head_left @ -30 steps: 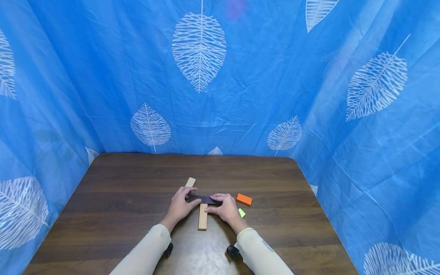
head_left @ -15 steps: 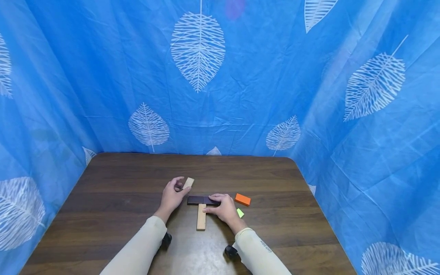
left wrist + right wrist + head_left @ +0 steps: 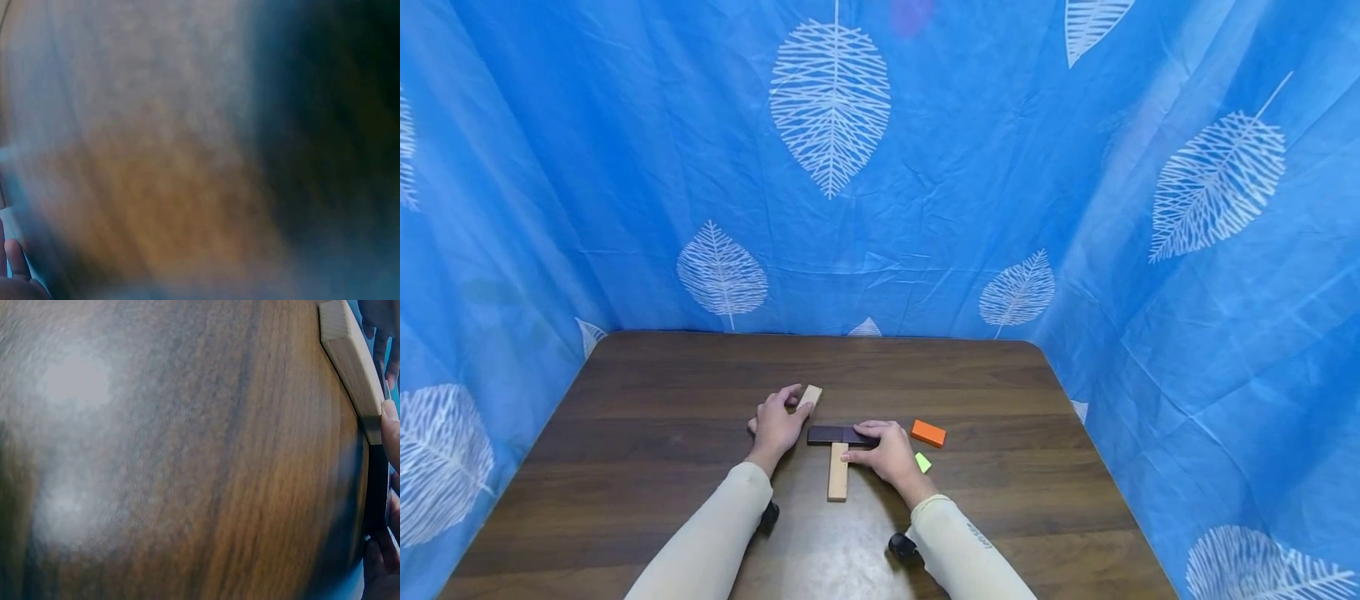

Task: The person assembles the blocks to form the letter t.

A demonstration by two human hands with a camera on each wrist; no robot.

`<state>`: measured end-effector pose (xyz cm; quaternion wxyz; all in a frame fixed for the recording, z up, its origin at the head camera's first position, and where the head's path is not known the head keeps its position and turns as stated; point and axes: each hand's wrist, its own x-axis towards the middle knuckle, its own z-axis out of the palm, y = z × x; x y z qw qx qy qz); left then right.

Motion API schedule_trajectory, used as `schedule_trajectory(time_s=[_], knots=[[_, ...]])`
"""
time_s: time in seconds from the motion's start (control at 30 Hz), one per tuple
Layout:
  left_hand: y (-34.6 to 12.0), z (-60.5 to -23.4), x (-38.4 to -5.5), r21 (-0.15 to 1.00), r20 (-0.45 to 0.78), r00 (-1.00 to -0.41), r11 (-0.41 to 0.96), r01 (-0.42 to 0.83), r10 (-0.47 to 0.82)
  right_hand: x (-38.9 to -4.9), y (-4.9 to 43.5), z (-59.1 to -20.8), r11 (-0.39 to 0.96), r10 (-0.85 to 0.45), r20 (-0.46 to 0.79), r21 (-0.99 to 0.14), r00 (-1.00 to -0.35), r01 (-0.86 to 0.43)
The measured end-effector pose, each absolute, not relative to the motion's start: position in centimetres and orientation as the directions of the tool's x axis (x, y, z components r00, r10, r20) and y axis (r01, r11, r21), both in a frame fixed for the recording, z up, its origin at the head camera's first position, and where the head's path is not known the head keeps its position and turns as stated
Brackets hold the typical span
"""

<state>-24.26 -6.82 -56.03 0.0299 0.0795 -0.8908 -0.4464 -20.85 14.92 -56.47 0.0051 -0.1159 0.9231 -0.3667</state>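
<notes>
In the head view my left hand (image 3: 777,425) is at a slanted pale wooden block (image 3: 810,396). Its thumb and fingers lie on either side of that block, whose near end they hide. My right hand (image 3: 891,454) grips the right dark block (image 3: 854,436), fingers behind it and thumb in front, near the upright pale block. End to end with it lies a left dark block (image 3: 824,435). Below their joint stands a second pale wooden block (image 3: 838,472), forming a T. In the right wrist view the thumb (image 3: 390,419) touches where pale and dark blocks meet. The left wrist view is mostly blurred.
An orange block (image 3: 928,432) lies right of my right hand. Partly behind that hand sits a small yellow-green piece (image 3: 922,462). The brown wooden table (image 3: 685,375) is bordered by blue curtains (image 3: 880,250) with white leaf prints.
My left hand has left the dark blocks and moved up and left to the slanted pale block, its fingers closing in on it. The right hand has stayed at the dark block.
</notes>
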Motion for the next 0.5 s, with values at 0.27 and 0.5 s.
schedule_trajectory(time_s=[0.27,0.5], knots=[[-6.71,-55.94,-24.33,0.748,-0.036,-0.986,0.650,-0.134,-0.162,-20.86,14.76,-56.44,0.710,-0.206,0.057,-0.678,-0.977,-0.189],[-6.32,-55.75,-24.44,0.738,-0.037,-0.988,0.663,-0.128,-0.149,-20.77,14.78,-56.28,0.708,-0.198,0.030,-0.687,-0.980,-0.164]])
